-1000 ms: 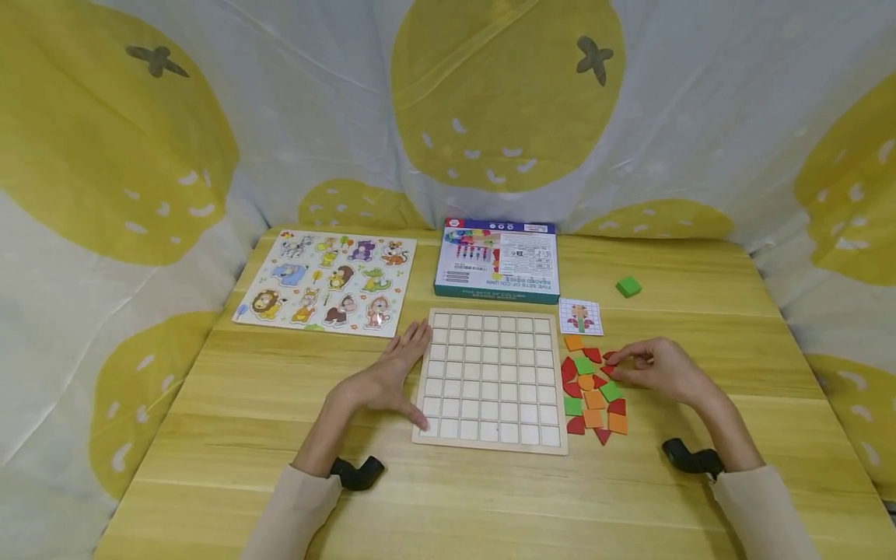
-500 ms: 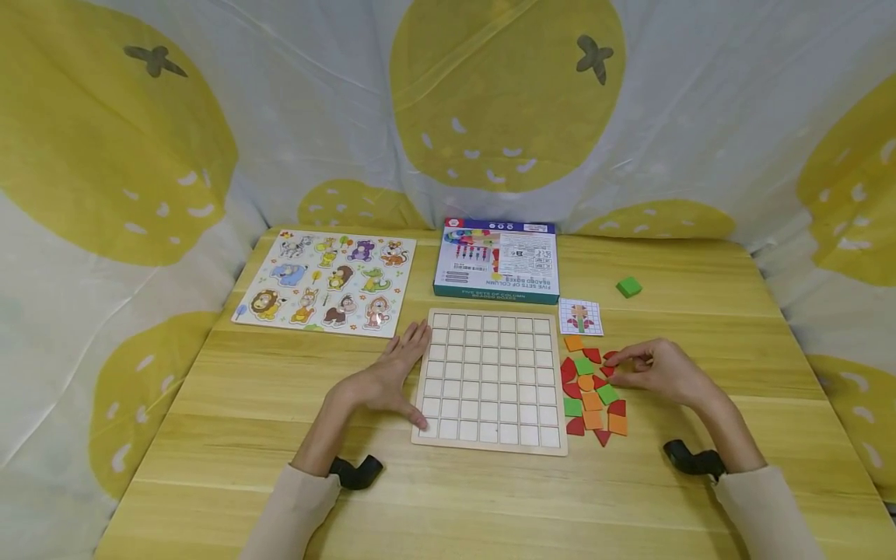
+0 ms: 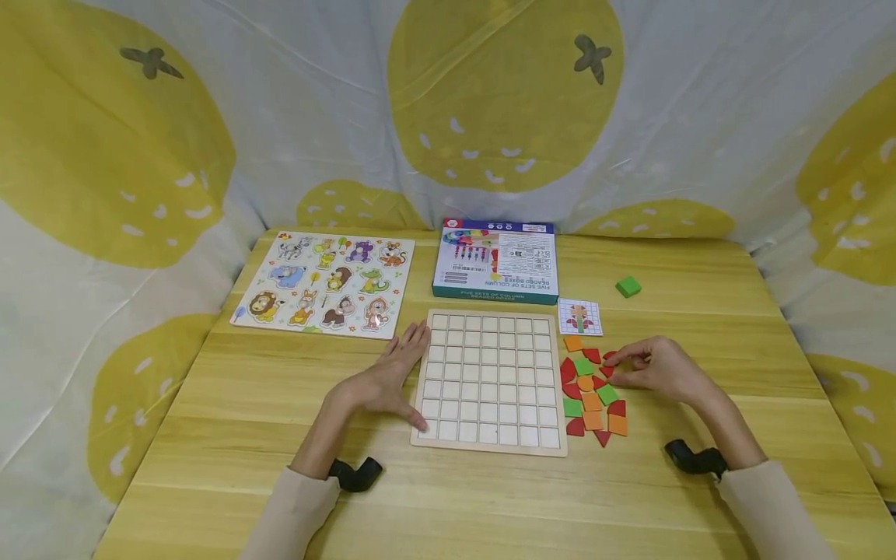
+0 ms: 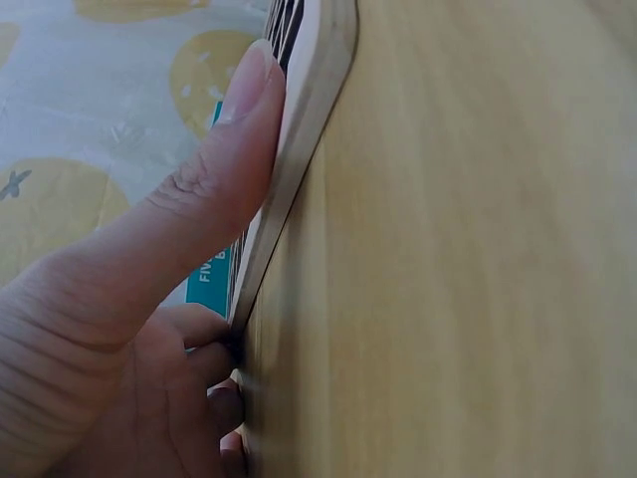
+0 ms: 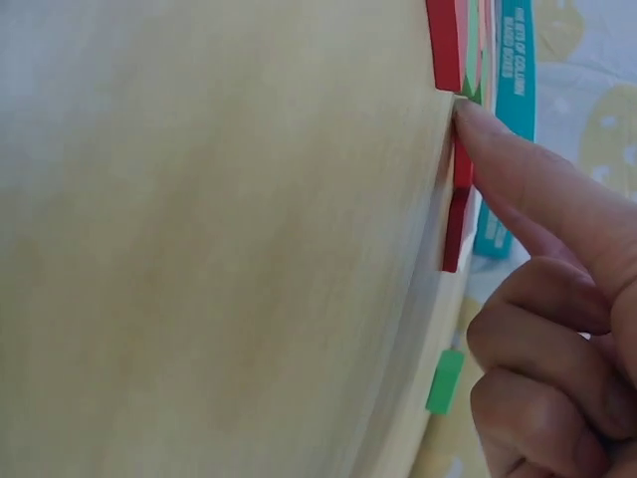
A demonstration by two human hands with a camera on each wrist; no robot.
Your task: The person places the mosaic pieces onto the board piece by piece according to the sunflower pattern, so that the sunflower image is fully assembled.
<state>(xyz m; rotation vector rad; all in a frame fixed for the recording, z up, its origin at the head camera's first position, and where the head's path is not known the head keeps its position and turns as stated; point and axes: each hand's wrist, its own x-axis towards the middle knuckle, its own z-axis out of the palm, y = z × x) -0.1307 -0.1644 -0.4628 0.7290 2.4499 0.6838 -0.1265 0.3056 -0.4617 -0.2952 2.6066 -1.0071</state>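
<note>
Left hand (image 3: 388, 381) spread wide, fingers along left edge of grid board (image 3: 488, 371), thumb on its near-left corner. Grid board flat, centre; nothing seated in cells yet, all loose tiles (image 3: 592, 401) outside, just beside right edge. Pattern card (image 3: 580, 317) beyond them (plant-like print). Right hand (image 3: 658, 369) low, gap narrow, thumb and forefinger apparently pinching red tile (image 5: 459, 214); other fingers curled.
</note>
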